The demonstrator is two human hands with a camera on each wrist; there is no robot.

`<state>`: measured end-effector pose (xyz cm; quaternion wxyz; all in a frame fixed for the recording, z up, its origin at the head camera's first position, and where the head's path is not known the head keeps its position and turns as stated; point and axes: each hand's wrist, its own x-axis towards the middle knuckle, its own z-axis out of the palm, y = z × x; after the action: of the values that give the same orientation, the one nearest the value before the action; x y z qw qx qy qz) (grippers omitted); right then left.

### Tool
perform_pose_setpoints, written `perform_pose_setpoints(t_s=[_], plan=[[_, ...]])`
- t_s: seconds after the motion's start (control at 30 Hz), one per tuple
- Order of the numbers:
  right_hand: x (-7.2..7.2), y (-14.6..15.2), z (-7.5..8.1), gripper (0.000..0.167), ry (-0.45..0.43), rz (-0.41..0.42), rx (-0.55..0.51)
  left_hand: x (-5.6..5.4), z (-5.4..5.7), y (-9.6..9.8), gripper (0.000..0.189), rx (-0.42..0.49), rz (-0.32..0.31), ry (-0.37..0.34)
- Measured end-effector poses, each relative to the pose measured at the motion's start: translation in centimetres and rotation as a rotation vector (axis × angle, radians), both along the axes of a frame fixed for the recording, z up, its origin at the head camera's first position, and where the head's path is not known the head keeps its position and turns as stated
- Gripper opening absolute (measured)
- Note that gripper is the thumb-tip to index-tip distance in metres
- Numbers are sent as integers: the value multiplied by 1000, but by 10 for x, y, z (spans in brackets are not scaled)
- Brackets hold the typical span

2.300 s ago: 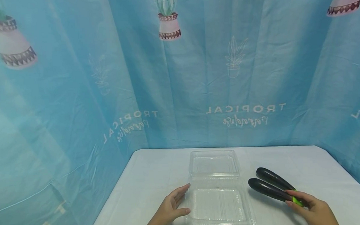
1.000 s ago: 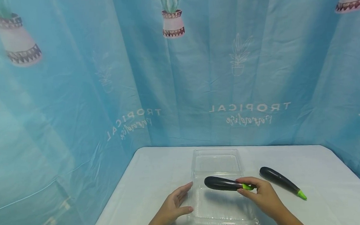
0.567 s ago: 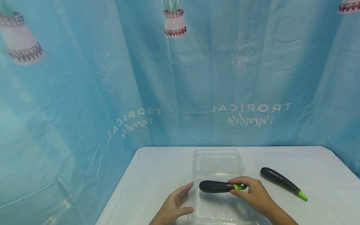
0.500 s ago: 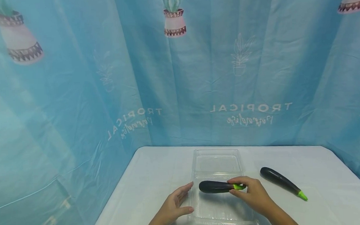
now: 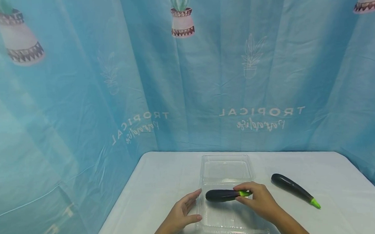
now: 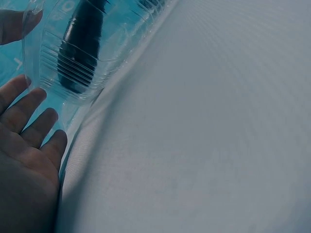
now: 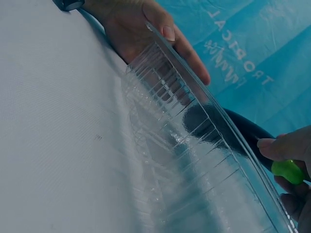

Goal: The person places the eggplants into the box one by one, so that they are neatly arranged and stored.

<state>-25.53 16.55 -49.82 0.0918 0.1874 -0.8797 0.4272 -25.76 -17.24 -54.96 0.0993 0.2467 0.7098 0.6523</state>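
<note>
My right hand (image 5: 257, 200) pinches a dark purple eggplant (image 5: 220, 196) by its green stem end, the thumb on the near side. The eggplant lies sideways within the front half of a clear plastic clamshell box (image 5: 230, 230), its round end toward the left wall. In the right wrist view the eggplant (image 7: 238, 128) slants down past the rim into the box. My left hand (image 5: 180, 213) stands at the box's left side, fingers spread and thumb apart, fingertips right at the rim. The left wrist view shows the eggplant (image 6: 82, 46) through the ribbed clear wall.
A second eggplant (image 5: 292, 189) with a green stem lies on the white table (image 5: 165, 177), right of the box. The box's lid (image 5: 226, 169) lies folded back, away from me. Blue printed curtains (image 5: 204, 78) hang around the table.
My right hand has lifted one eggplant from beside the other, carried it left over the box and lowered it into the front half. The left hand has stayed at the box's left side.
</note>
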Motion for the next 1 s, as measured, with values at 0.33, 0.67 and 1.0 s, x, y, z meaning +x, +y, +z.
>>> perform_pose_setpoints(t_s=[0.33,0.67,1.0], plan=[[-3,-5,0,28,21,14,32,-1,-1,0,74,8,-7,15],[-5,-11,0,27,2,-8,76,1,0,-1,73,13,-5,17],[-4,-14,0,27,-15,-29,135,1,0,-1,74,5,10,-1]])
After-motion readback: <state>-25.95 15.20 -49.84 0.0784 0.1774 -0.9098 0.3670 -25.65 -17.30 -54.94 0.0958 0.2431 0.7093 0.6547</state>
